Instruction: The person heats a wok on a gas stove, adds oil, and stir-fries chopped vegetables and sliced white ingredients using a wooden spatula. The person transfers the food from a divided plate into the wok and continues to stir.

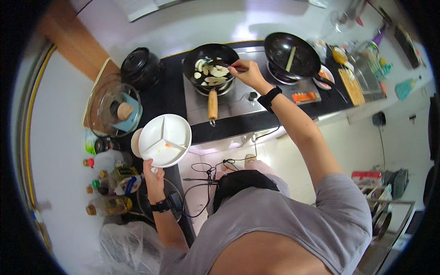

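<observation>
My right hand (pixel 249 73) grips the dark handle of a utensil (pixel 237 68) whose far end lies among pale sliced pieces of food (pixel 217 71) in a black wok with a wooden handle (pixel 212 105). That wok rests on the left burner of the steel gas hob (pixel 230 107). At the left, my left hand (pixel 154 180) holds the near rim of a white divided plate (pixel 165 140). Small orange and yellowish food scraps lie on the plate, which has three sections.
A second black wok (pixel 279 48) holding a pale green stick stands on the right burner. A black lidded pot (pixel 140 65) and a glass bowl (pixel 132 120) are at the left, with several bottles (pixel 109 205) below. A wooden cutting board (pixel 350 87) lies by the sink. Cables hang before the counter.
</observation>
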A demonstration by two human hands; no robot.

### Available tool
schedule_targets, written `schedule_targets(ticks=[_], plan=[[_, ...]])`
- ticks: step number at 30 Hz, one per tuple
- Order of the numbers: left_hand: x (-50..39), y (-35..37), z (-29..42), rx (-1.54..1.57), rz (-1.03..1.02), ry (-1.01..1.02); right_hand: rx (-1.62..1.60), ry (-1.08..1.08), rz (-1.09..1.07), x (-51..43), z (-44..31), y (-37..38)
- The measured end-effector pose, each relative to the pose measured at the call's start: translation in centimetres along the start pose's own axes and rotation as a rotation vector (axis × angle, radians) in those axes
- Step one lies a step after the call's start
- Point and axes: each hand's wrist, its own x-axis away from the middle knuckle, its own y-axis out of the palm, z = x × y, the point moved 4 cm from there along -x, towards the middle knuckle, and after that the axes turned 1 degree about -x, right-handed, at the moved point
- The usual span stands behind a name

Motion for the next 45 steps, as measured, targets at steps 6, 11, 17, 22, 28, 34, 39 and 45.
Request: schedule_targets(ticks=[6, 11, 17, 22, 28, 34, 39, 45], plan=[[1.8, 2.0, 2.0, 0.064, -0.024, 0.017, -0.196, 0.141, -0.113, 6.6, 0.8, -1.4], [4.4, 8.1, 3.5, -0.129, -0.161, 0.02, -0.311, 0.695, -0.389, 10.6, 4.0, -1.7], [7.8, 19.2, -0.7, -0.234, -0.338, -0.159, -0.417, 0.766, -0.936, 23.7, 3.8, -9.5], [9.8, 30.8, -11.0, -0.374, -0.674, -0.405, -0.774, 0.888, -0.444, 33.7, 4.8, -22.2], [12.3, 44.4, -29.8, -0.447, -0.948, -0.886, -1.348, 0.753, 0.461, 42.3, 4.8, -36.1], [15.2, 54.0, -39.6, -0.561, -1.076, -0.816, -0.935, 0.927, 0.624, 43.8, 9.9, -44.2], [15.4, 58.6, -42.0, -0.57, -1.146, -0.787, -0.822, 1.0, 0.647, 42.6, 14.5, -48.6], [12.5, 58.0, -41.2, -0.794, -1.05, -0.586, -0.692, 0.996, 0.712, 38.3, 19.6, -52.8]])
